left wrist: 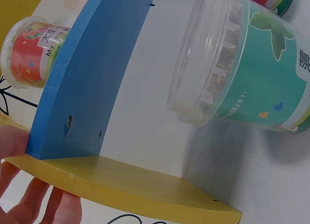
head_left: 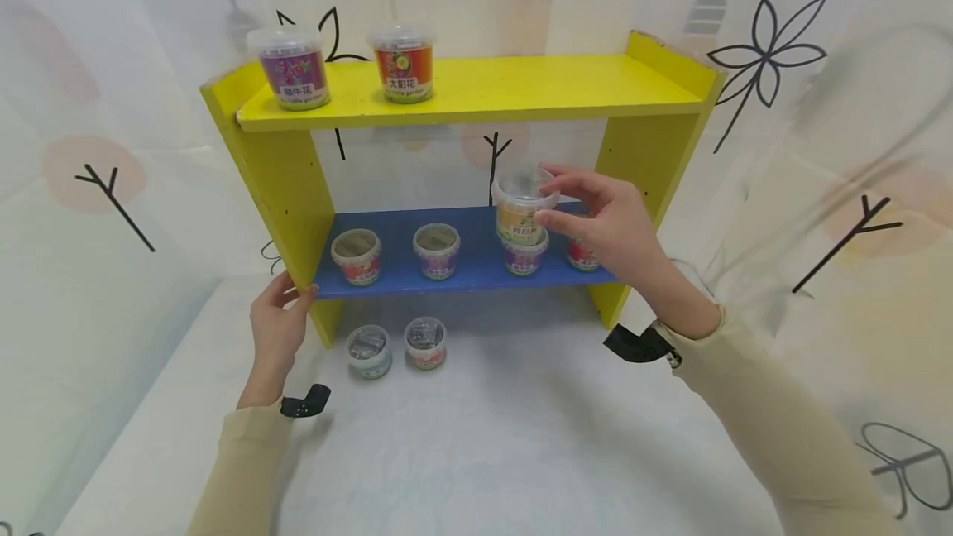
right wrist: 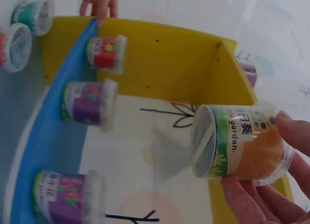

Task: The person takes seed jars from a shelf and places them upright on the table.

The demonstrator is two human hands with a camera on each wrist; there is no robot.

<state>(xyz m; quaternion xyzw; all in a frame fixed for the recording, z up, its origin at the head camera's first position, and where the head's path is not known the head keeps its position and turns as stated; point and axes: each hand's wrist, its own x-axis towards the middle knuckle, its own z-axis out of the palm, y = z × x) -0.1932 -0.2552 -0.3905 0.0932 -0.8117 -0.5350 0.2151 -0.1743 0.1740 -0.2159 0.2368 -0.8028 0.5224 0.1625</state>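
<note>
My right hand [head_left: 614, 222] pinches a small plastic tub with an orange sunflower label [head_left: 519, 209] by its upper part, in the air before the blue middle shelf [head_left: 476, 281]. Right behind and below it, a purple-labelled tub [head_left: 524, 259] stands on that shelf. In the right wrist view, the thumb and fingers lie on opposite sides of the orange-labelled tub [right wrist: 252, 144]. At the other end, my left hand [head_left: 279, 321] grips the edge of the yellow side panel [left wrist: 121, 192], thumb near the blue board and fingers behind the panel.
Several other tubs, such as a red-labelled one [head_left: 357, 259], stand along the blue shelf. Two more, one purple [head_left: 295, 77] and one orange-red [head_left: 404, 69], are on the yellow top board [head_left: 521, 85]. A teal tub [head_left: 369, 354] and a pink one [head_left: 426, 346] sit on the white table.
</note>
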